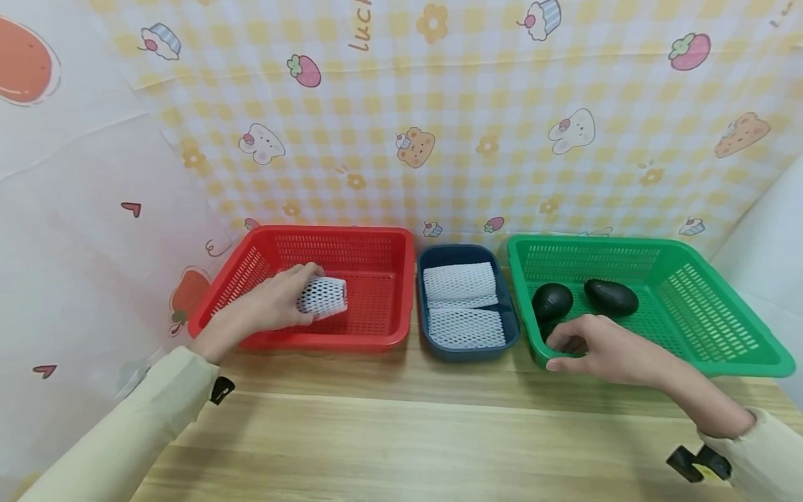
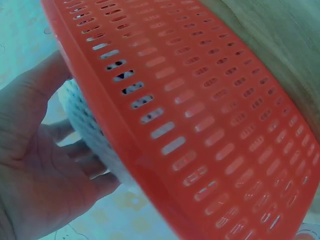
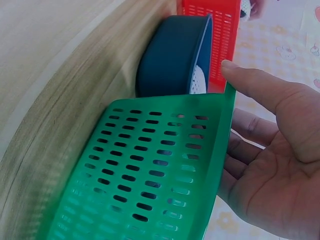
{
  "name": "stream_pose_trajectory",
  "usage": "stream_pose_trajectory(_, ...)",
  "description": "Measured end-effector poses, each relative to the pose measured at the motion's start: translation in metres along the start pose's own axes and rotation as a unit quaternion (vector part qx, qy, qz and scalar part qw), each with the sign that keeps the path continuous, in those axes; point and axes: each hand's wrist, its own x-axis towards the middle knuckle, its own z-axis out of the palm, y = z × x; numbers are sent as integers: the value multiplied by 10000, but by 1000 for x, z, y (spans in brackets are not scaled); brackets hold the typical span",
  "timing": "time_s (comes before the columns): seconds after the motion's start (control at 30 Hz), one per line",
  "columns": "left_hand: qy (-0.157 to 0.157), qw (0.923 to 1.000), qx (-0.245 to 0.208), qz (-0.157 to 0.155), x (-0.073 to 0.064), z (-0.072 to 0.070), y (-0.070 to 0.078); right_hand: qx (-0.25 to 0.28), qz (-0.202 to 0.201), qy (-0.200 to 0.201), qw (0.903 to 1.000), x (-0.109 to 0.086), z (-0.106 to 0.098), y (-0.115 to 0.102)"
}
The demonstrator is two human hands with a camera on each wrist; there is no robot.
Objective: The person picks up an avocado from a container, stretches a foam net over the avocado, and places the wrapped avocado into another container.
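Note:
My left hand (image 1: 285, 296) is over the red basket (image 1: 376, 339), fingers and thumb around a white foam net sleeve (image 1: 326, 296). Something dark shows through its mesh. In the left wrist view the basket wall hides part of the sleeve (image 2: 82, 115). At the near left corner of the green basket (image 1: 721, 366), my right hand (image 1: 608, 348) reaches over the rim, fingers inside and thumb (image 3: 250, 82) at the rim. No thing shows in its grasp. Close by in that basket lie two dark avocados, one (image 1: 552, 302) at the left wall, the other (image 1: 611, 298) further right.
Between the two baskets stands a dark blue bin (image 1: 467, 354) holding white foam net sleeves (image 1: 461, 284). All three containers stand on a wooden table (image 1: 401, 432) against a patterned cloth (image 1: 464, 97). The rims of both baskets rise around my hands.

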Motion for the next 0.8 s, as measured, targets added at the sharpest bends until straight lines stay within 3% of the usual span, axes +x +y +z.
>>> stream_pose_trajectory(0.2, -208, 9992, -8, 346, 0, 4, -6, -6, 11, -8, 10000, 1, 0, 0)
stream_pose_trajectory(0.47, -515, 9978, -92, 402, -2, 6, -11, -90, 2, -2, 10000, 1, 0, 0)
stream_pose_trajectory(0.67, -415, 9986, -92, 330, 0, 5, -7, -81, -57, -1, 10000, 0, -2, 1)
stream_pose_trajectory(0.8, -247, 9990, -18, 379, 2, 7, 9, -80, -85, -18, 9999, 0, -2, 1)
